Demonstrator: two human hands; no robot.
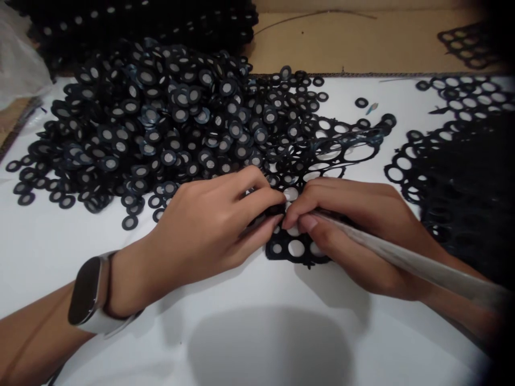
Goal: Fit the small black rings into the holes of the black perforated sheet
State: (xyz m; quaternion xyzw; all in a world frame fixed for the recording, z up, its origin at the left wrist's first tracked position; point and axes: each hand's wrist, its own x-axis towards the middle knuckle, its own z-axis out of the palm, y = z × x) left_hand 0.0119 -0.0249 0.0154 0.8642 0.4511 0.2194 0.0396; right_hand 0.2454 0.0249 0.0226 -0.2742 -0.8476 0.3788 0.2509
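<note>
Left hand pinches a dark piece; right hand holds a flat tool at the holed sheet, beside the ring pile. Rings are probably being freed; next calls for steady fingertips.

a smooth white work surface spreads wide. beyond its far edge, along a rough corrugated rim, lies a tan, cardboard-like panel, with a narrow paler band farther behind. more tan shows past the white work surface's left side. the light on it is soft (a broad, rounded shadow blurs its near part).
</note>
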